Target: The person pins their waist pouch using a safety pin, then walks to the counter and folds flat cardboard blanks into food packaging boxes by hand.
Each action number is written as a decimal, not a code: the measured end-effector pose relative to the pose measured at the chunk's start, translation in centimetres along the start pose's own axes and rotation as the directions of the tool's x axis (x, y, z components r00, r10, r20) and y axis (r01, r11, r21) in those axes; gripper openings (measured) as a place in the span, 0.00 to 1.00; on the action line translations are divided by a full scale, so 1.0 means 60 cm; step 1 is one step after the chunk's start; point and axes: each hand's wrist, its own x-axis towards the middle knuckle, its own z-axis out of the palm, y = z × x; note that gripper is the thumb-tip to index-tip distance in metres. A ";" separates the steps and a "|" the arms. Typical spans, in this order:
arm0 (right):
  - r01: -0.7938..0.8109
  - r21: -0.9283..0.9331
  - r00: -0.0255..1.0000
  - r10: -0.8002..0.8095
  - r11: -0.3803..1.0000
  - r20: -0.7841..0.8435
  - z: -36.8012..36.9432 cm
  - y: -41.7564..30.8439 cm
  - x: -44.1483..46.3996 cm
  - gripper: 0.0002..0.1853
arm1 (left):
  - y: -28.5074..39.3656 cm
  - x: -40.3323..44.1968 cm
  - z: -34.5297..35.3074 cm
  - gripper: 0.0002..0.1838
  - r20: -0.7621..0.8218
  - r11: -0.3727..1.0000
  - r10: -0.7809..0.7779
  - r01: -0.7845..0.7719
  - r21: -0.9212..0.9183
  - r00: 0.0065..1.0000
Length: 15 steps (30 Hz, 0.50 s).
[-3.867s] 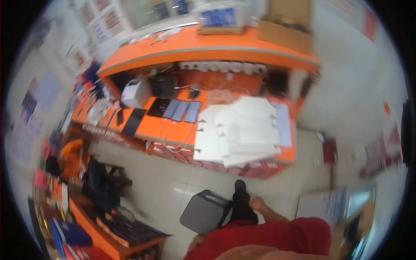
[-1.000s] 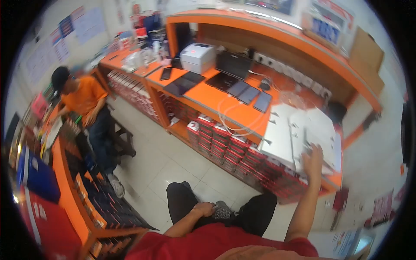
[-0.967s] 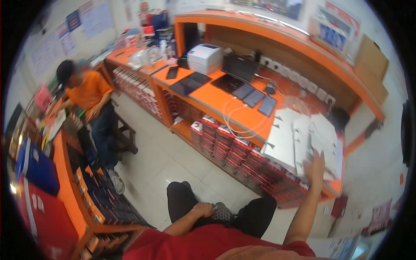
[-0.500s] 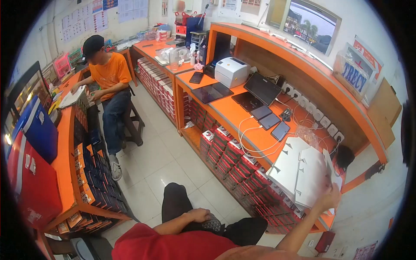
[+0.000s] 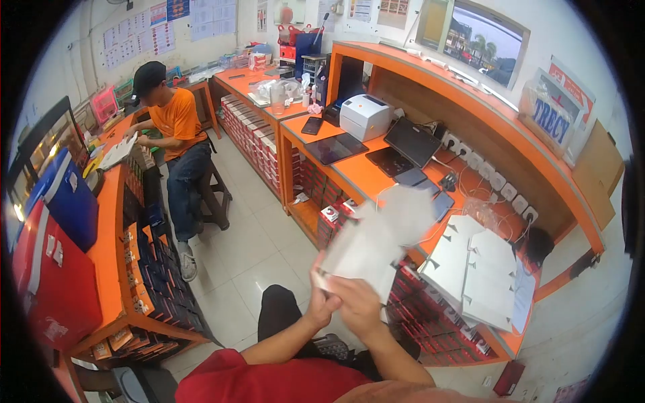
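A white flattened cardboard box point(image 5: 369, 245), smeared by motion, is held up over my lap and in front of the desk. My left hand point(image 5: 318, 300) grips its lower left corner, fingers closed. Beside it, my right hand point(image 5: 356, 305) is closed on the lower edge, and the two hands nearly touch. To the right, a stack of more white flattened boxes point(image 5: 485, 262) with dark slots along their edges lies on the orange desk point(image 5: 346, 178).
A white label printer point(image 5: 365, 117), a laptop point(image 5: 411, 142), a tablet point(image 5: 332, 148) and plugged-in chargers point(image 5: 497, 180) occupy the desk. Red-and-white boxes point(image 5: 430, 322) fill the shelf below. A co-worker in an orange shirt point(image 5: 176, 115) sits at the left counter, handling white sheets.
My right hand has brought a white flattened box from the stack across to the left. My left hand has risen from my leg and taken hold of it too.
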 end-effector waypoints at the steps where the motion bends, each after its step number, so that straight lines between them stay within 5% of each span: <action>1: -0.059 0.120 0.997 0.053 0.991 0.048 0.034 -0.007 0.001 0.13 | -0.011 -0.005 -0.048 0.42 -0.085 0.987 0.026 -0.012 0.162 0.996; 2: -0.066 0.129 0.998 0.062 0.990 0.030 0.053 -0.008 0.008 0.13 | -0.009 -0.007 -0.082 0.39 -0.156 0.946 0.068 -0.014 0.325 0.985; 3: -0.157 0.165 0.966 0.116 0.974 0.232 0.069 -0.009 0.019 0.12 | 0.012 -0.007 -0.088 0.39 -0.141 0.940 0.058 -0.007 0.340 0.988; 4: -0.249 0.186 0.893 0.151 0.951 0.424 0.083 -0.006 0.033 0.12 | 0.033 -0.005 -0.094 0.36 -0.299 0.971 0.046 0.027 0.236 0.953; 5: -0.316 0.073 0.702 0.181 0.946 0.689 0.090 0.003 0.048 0.12 | 0.053 -0.001 -0.101 0.32 -0.447 0.991 0.018 0.044 0.128 0.894; 6: -0.325 0.088 0.717 0.184 0.942 0.673 0.097 -0.001 0.064 0.12 | 0.065 -0.002 -0.118 0.32 -0.432 0.988 0.014 0.055 0.147 0.902; 8: -0.165 0.025 0.418 0.047 0.986 0.907 0.109 -0.016 0.088 0.12 | 0.067 -0.010 -0.175 0.28 -0.550 0.924 -0.369 0.234 -0.301 0.749; 9: -0.032 -0.005 0.423 0.018 0.999 0.906 0.123 -0.032 0.100 0.15 | 0.028 -0.028 -0.259 0.24 -0.596 0.892 -0.452 0.336 -0.303 0.664; 10: -0.004 0.223 0.576 -0.180 0.975 0.797 0.127 -0.066 0.112 0.16 | 0.026 -0.019 -0.266 0.24 -0.592 0.894 -0.448 0.338 -0.294 0.670; 11: 0.065 0.429 0.700 -0.348 0.901 0.624 0.120 -0.113 0.125 0.17 | 0.021 -0.011 -0.266 0.24 -0.704 0.922 -0.257 0.386 0.026 0.662; 12: 0.033 0.530 0.627 -0.431 0.847 0.649 0.104 -0.176 0.143 0.19 | 0.013 -0.004 -0.269 0.25 -0.747 0.840 -0.038 0.426 0.335 0.664; 13: -0.129 0.697 0.565 -0.526 0.705 0.636 0.067 -0.240 0.172 0.21 | 0.003 0.010 -0.310 0.25 -0.680 0.903 -0.069 0.336 0.268 0.730; 15: -0.086 0.874 0.529 -0.722 0.478 0.446 0.055 -0.313 0.175 0.17 | -0.004 0.039 -0.357 0.26 -0.627 0.837 -0.025 0.359 0.414 0.779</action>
